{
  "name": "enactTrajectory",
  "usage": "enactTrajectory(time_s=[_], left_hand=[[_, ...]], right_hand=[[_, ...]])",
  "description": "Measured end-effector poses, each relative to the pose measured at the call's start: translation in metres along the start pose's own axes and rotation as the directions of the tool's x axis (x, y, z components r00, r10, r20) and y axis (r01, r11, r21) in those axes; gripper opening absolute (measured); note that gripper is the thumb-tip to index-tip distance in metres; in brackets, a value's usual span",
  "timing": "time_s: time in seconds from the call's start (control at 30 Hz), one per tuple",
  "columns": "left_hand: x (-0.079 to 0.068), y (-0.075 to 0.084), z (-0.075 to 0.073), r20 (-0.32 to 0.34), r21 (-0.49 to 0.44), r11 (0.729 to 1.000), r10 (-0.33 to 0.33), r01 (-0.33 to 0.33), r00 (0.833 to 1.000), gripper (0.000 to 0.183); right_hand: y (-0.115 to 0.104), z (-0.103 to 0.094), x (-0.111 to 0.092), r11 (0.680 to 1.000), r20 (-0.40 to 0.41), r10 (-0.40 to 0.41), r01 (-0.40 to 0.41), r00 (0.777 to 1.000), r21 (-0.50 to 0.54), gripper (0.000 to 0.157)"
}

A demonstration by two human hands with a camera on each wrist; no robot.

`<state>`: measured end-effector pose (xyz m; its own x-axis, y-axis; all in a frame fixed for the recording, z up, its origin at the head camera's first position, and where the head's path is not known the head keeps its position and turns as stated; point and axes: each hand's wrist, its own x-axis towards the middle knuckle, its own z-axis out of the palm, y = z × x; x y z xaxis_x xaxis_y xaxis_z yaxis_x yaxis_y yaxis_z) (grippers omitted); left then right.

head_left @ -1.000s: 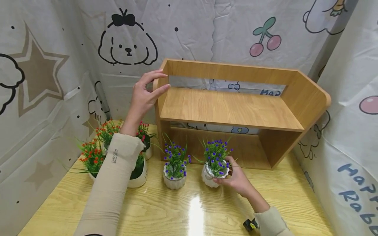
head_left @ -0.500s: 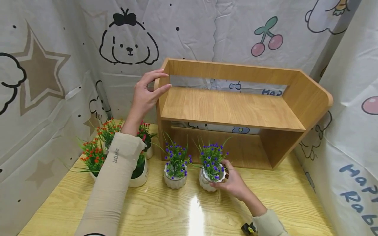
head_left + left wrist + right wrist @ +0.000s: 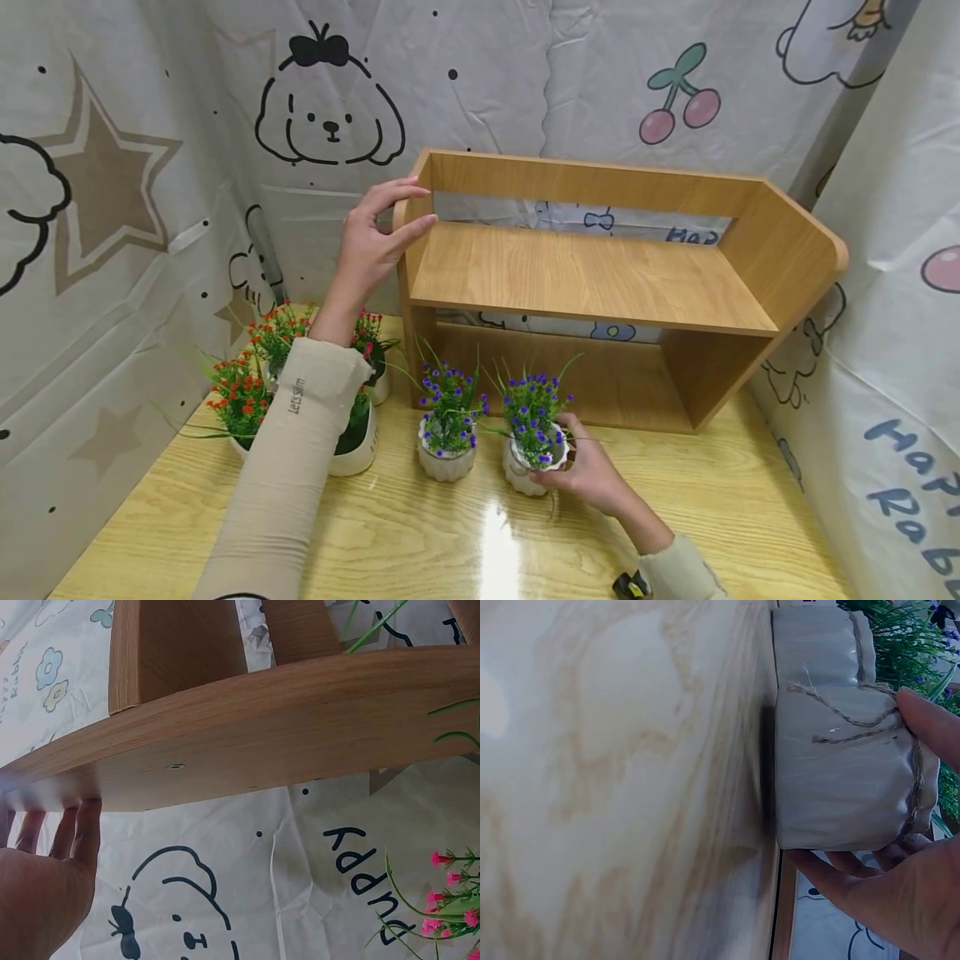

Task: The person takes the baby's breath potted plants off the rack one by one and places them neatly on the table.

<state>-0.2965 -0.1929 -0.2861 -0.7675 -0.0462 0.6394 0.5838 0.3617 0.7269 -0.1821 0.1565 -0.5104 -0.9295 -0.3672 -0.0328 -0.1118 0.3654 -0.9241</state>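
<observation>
My left hand (image 3: 372, 237) holds the upper left side panel of a two-tier wooden shelf (image 3: 592, 275), thumb toward the inner face; in the left wrist view the fingers (image 3: 86, 832) lie along the panel. With thumb and fingers around its white fluted pot, my right hand (image 3: 592, 475) grips a potted plant (image 3: 534, 417) with purple flowers, low in front of the shelf. Twine circles that pot (image 3: 840, 780) in the right wrist view. A matching purple potted plant (image 3: 447, 457) stands just to its left.
Orange-red flowering plants (image 3: 242, 398), a pink-flowered plant (image 3: 367, 337) and a white pot (image 3: 356, 454) crowd the left side, partly behind my left sleeve. A small black and yellow object (image 3: 628, 585) lies by my right cuff. Printed cloth (image 3: 487, 92) hangs around the table.
My right hand has moved the purple potted plant left and slightly toward me, nearer its twin. My left hand keeps its place on the shelf.
</observation>
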Motion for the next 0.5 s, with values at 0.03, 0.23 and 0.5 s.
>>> enactTrajectory(time_s=[0.03,0.23,0.5], left_hand=[[-0.0002,0.0003,-0.0001,-0.001,-0.002,1.0,0.0,0.0,1.0,0.037],[-0.0008,0.0007,-0.0006,0.0,-0.006,1.0,-0.007,0.007,1.0,0.037],[0.0005,-0.0014,0.0,0.007,0.003,1.0,-0.008,0.008,1.0,0.037]], right_hand=[[0.0005,0.0004,0.0003,1.0,0.004,0.002,-0.002,1.0,0.009,0.09],[0.0013,0.0022,0.0014,0.999,0.029,0.012,-0.014,1.0,0.043,0.09],[-0.0017,0.0,0.0026,1.0,0.02,0.02,-0.02,1.0,-0.02,0.091]])
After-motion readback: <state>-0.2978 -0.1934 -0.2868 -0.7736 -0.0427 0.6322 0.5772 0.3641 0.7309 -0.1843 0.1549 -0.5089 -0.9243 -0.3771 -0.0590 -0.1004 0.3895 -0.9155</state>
